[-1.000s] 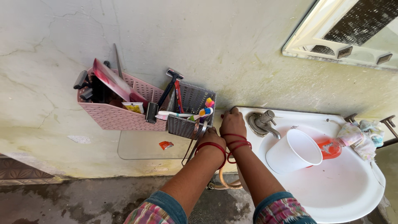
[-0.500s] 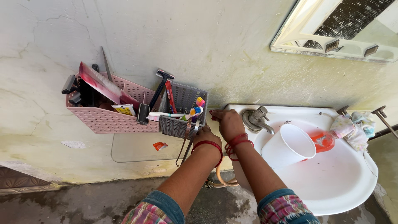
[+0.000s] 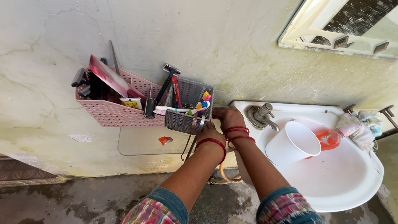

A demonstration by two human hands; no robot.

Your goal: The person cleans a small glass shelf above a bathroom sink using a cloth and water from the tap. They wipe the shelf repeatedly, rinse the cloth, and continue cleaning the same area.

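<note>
The left hand (image 3: 210,133) rests against the lower right corner of the small grey perforated plastic basket (image 3: 188,108) on the wall; its fingers are tucked behind the basket, so I cannot tell whether they grip it. The right hand (image 3: 229,117) lies just beside it, fingers curled at the basket's right edge where the white ceramic washbasin (image 3: 344,186) begins; their grasp cannot be told either. Both wrists carry red bangles. The grey basket holds one black razor and a few toothbrushes. Touching its left side hangs one larger pink perforated basket (image 3: 112,113). In the basin lie one white plastic mug (image 3: 292,143) and one orange bottle (image 3: 328,139), below one metal tap (image 3: 262,116).
</note>
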